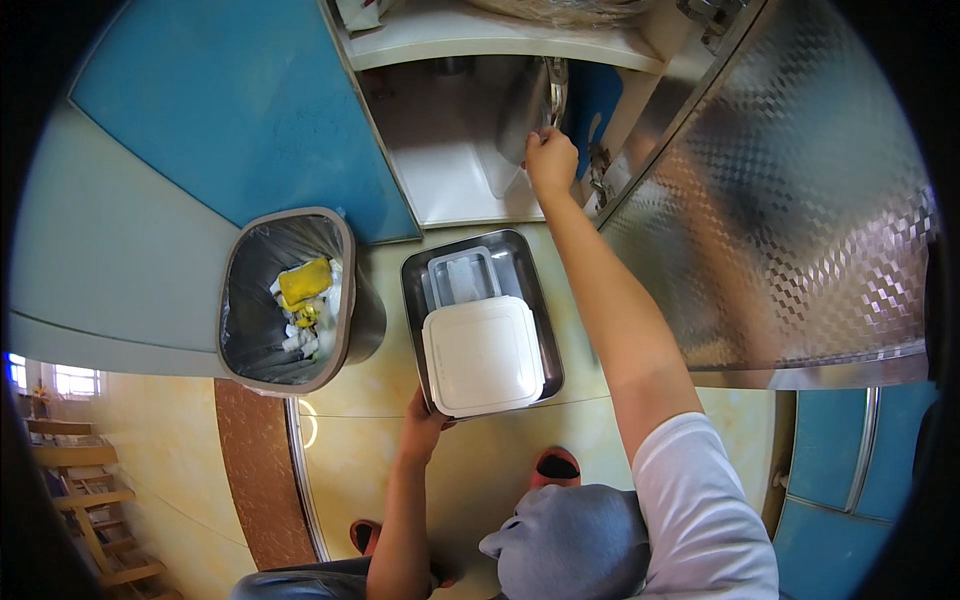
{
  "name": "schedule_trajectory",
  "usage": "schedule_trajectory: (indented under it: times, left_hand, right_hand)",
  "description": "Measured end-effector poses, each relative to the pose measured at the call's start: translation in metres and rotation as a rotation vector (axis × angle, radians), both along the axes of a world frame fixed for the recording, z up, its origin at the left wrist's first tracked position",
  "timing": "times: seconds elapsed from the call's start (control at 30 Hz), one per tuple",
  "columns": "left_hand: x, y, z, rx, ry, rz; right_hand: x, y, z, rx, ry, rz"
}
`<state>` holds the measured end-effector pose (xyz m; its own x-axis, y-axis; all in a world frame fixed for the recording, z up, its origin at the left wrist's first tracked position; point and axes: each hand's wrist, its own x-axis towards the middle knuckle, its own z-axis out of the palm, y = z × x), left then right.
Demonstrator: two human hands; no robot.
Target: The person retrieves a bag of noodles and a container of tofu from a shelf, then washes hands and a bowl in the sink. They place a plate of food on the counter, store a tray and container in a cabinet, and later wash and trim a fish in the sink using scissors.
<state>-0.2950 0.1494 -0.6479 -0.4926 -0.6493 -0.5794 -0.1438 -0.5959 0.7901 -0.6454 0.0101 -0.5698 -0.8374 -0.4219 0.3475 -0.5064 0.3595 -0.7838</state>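
My left hand (pixel 427 421) grips the near left edge of a rectangular stainless-steel tray (pixel 551 352), which tilts a little. Inside it lie a white-lidded square food container (pixel 484 356) and a smaller clear plastic box (pixel 463 277), partly covered by the white lid. My right hand (pixel 553 161) reaches into the open lower cabinet (pixel 442 184). Its fingers are closed around the near end of a shiny metal piece of kitchenware (pixel 556 90), upright by the right wall; its full shape is hidden in shadow. A blue board (pixel 596 94) stands just beside it.
A lined trash bin (pixel 349 300) stands left of the tray, with a yellow sponge (pixel 305 280) and scraps inside. The patterned metal cabinet door (pixel 780 247) hangs open on the right. A shelf (pixel 502 46) crosses above my right hand. Red slippers (pixel 556 463) show on the tiled floor.
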Motion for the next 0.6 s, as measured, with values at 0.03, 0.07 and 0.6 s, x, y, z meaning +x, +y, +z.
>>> schedule_trajectory:
  times: [0.03,0.07,0.6]
  left_hand:
    - [-0.001,-0.002,0.004,-0.012,-0.005,-0.008]
    - [-0.004,-0.003,0.007,-0.022,-0.009,-0.020]
    - [-0.061,-0.041,0.031,-0.111,0.010,-0.074]
  right_hand:
    - [0.001,0.004,0.003,0.023,0.038,0.021]
    - [0.002,0.013,0.003,0.006,0.091,0.018]
    - [0.069,0.184,0.020,-0.072,0.361,0.064]
